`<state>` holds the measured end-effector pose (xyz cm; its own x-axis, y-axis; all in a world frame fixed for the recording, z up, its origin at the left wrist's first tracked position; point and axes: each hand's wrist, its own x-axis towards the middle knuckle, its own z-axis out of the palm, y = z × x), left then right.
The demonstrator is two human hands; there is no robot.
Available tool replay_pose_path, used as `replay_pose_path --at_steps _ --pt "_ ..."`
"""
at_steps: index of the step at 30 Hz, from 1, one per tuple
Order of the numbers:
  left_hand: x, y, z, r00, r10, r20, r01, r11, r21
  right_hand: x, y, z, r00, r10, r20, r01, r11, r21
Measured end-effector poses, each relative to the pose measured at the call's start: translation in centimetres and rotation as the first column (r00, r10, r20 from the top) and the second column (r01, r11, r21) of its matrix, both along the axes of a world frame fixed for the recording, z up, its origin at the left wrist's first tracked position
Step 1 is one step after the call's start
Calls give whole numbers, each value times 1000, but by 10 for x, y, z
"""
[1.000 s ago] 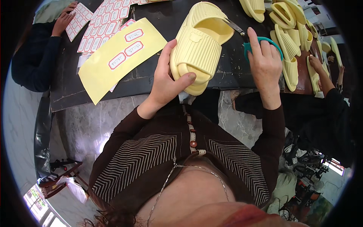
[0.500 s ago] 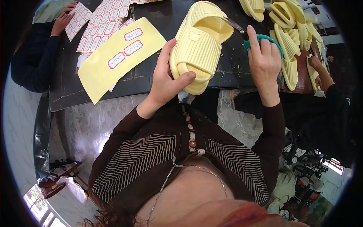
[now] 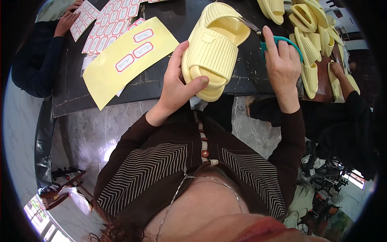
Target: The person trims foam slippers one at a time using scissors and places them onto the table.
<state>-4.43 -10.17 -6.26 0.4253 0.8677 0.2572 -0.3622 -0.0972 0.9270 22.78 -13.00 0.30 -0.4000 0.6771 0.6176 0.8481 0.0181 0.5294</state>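
Note:
A pair of pale yellow slippers, one tucked into the other, is tilted up over the table's front edge. My left hand grips them at the lower left, the thumb lying across the near end. My right hand holds scissors with teal handles, its index finger stretched along them. The metal blades point left and touch or almost touch the rim of the upper slipper; whether they are parted I cannot make out. Left of the slippers lies a yellow backing sheet bearing three red-bordered labels.
Red-bordered label sheets cover the dark table at the far left, where another person's hand rests on one. More yellow slippers are heaped at the right, beside a second person's hand. Small trimmings dot the tabletop.
My hands, the slippers and the scissors hold almost the same pose. At the right, the other person's hand has shifted slightly, and more of a slipper shows beside it.

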Motion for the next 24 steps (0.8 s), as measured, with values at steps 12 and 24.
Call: replay_pose_path --at_steps 12,24 --pt "1 -3 5 998 19 -54 -20 1000 -11 4 -1 3 999 14 34 -14 1000 4" --pt "2 -3 7 999 15 -41 -17 999 -29 2 -3 9 999 4 51 -4 1000 -15"
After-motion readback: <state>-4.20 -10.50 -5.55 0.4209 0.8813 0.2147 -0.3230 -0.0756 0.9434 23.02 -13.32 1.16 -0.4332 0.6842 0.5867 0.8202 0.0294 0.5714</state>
